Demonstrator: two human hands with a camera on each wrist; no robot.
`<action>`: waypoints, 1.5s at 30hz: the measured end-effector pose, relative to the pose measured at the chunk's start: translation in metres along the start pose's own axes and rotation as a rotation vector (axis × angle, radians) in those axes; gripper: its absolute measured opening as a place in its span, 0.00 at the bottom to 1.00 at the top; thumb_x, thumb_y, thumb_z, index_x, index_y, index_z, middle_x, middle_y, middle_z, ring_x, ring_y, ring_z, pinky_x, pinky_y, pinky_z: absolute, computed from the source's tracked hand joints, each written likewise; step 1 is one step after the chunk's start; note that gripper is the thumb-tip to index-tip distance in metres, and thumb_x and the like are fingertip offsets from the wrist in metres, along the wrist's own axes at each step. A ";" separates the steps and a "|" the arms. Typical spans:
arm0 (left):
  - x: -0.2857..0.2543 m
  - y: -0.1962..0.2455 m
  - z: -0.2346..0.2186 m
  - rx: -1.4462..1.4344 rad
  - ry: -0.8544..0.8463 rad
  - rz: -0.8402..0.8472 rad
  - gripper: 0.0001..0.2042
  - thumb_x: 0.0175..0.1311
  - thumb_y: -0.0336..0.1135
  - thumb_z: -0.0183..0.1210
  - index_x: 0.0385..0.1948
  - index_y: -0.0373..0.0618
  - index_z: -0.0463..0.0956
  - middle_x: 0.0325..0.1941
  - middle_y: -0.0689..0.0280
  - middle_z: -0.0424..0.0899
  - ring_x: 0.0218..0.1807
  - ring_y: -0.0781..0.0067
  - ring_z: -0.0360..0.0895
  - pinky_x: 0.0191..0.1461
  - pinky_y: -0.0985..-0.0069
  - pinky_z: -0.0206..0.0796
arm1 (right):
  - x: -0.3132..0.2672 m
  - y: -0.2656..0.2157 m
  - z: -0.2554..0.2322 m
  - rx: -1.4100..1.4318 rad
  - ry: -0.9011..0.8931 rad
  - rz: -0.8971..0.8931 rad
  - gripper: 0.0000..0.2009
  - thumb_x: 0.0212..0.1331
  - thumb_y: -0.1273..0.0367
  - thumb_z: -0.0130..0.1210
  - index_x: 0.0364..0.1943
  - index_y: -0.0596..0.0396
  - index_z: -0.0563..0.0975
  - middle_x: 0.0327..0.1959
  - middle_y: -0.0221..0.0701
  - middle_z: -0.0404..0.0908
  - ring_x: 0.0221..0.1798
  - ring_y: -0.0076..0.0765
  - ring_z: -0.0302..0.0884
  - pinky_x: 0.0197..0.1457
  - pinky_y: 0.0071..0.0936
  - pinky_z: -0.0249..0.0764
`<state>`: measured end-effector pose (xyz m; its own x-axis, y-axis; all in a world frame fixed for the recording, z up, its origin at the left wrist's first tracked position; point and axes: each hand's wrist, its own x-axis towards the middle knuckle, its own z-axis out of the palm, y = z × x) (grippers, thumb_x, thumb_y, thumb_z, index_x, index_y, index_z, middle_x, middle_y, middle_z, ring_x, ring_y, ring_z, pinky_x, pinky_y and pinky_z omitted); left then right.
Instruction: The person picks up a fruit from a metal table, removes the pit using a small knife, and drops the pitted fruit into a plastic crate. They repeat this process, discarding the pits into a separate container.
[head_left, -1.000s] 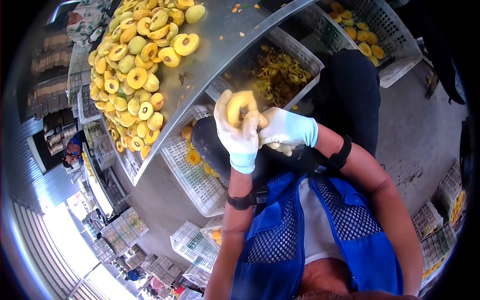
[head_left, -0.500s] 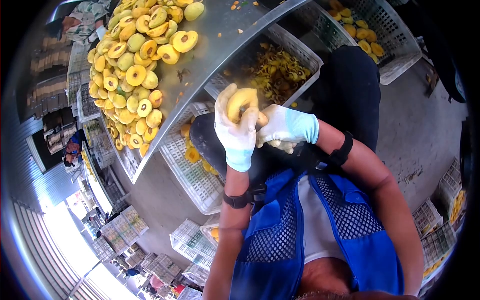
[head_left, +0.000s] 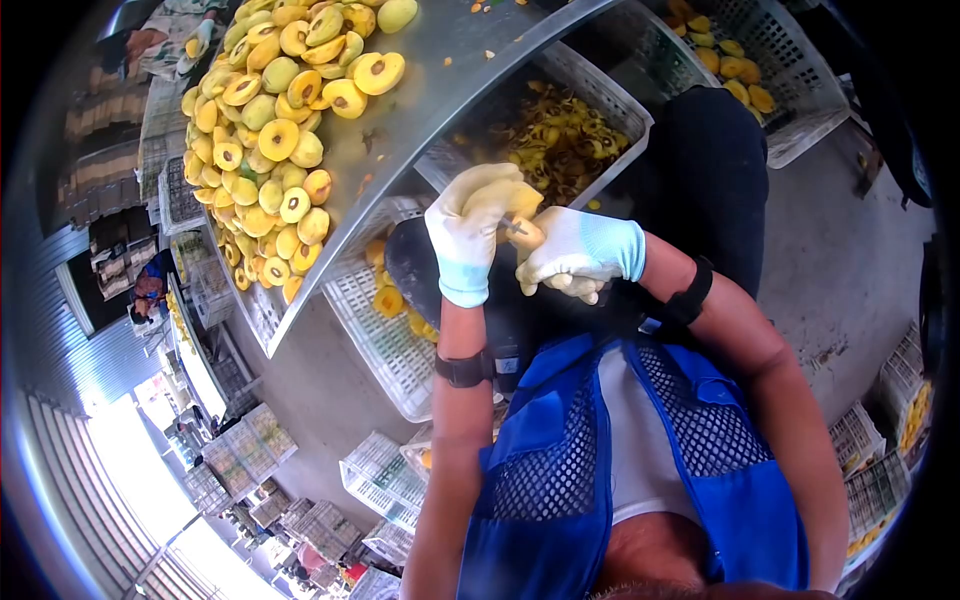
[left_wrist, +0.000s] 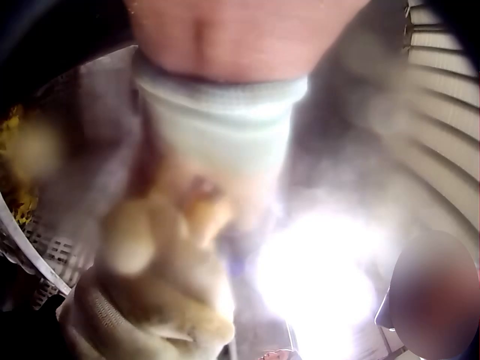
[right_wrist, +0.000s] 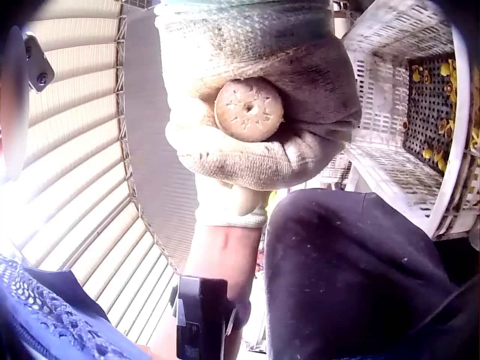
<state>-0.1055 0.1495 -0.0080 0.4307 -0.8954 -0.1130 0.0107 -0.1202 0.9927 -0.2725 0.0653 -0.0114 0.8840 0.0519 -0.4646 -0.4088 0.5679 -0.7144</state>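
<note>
The gloved left hand (head_left: 468,228) grips a yellow fruit piece (head_left: 523,199), its fingers curled over much of it. Against it is the right hand (head_left: 572,250), also gloved, with a tan rounded piece (head_left: 525,232) showing between the two hands. In the right wrist view, the right hand (right_wrist: 315,97) is wrapped round a handle whose round, marked end (right_wrist: 249,109) faces the camera; the handle's other end is hidden. The left wrist view is blurred, with an orange-tan piece (left_wrist: 206,217) near the gloved fingers.
Halved yellow fruits (head_left: 279,140) are heaped on a metal table (head_left: 420,90), whose raised edge runs close by the hands. Under it stand a crate of peelings or scraps (head_left: 640,135) and a crate of fruit pieces (head_left: 375,350). Another fruit crate (head_left: 800,60) is at upper right.
The left hand has turned, its fingers now folding over the fruit piece, which earlier showed as a curved, hollowed half. More of the tan piece shows. The right hand has barely moved.
</note>
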 end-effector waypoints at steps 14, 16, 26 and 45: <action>0.009 -0.006 -0.004 0.126 -0.095 -0.043 0.13 0.67 0.31 0.65 0.46 0.30 0.84 0.43 0.54 0.90 0.42 0.69 0.88 0.49 0.73 0.81 | 0.003 -0.003 0.003 -0.048 0.094 0.062 0.09 0.53 0.68 0.64 0.27 0.60 0.77 0.13 0.26 0.69 0.08 0.23 0.63 0.11 0.26 0.65; 0.009 0.014 0.002 0.266 -0.076 -0.077 0.13 0.68 0.32 0.65 0.46 0.31 0.85 0.43 0.54 0.90 0.42 0.69 0.87 0.49 0.74 0.81 | 0.007 0.000 0.005 -0.041 0.126 0.067 0.10 0.53 0.68 0.64 0.26 0.60 0.76 0.13 0.27 0.70 0.07 0.24 0.64 0.11 0.26 0.66; 0.003 -0.013 0.003 0.070 0.008 0.118 0.15 0.70 0.36 0.64 0.47 0.28 0.83 0.43 0.53 0.90 0.42 0.67 0.88 0.48 0.73 0.81 | 0.008 0.003 0.001 -0.005 0.056 0.078 0.09 0.53 0.68 0.63 0.30 0.61 0.79 0.14 0.26 0.71 0.08 0.25 0.65 0.11 0.27 0.67; 0.014 -0.018 -0.001 -0.086 -0.041 0.015 0.19 0.71 0.42 0.64 0.46 0.28 0.81 0.42 0.47 0.89 0.39 0.61 0.88 0.45 0.69 0.83 | 0.009 0.011 -0.001 0.224 -0.055 0.030 0.10 0.59 0.68 0.61 0.33 0.64 0.80 0.14 0.24 0.68 0.08 0.22 0.62 0.11 0.25 0.64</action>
<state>-0.0991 0.1392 -0.0277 0.3939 -0.9139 -0.0984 0.0829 -0.0713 0.9940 -0.2691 0.0711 -0.0247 0.8858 0.1122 -0.4504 -0.3796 0.7336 -0.5637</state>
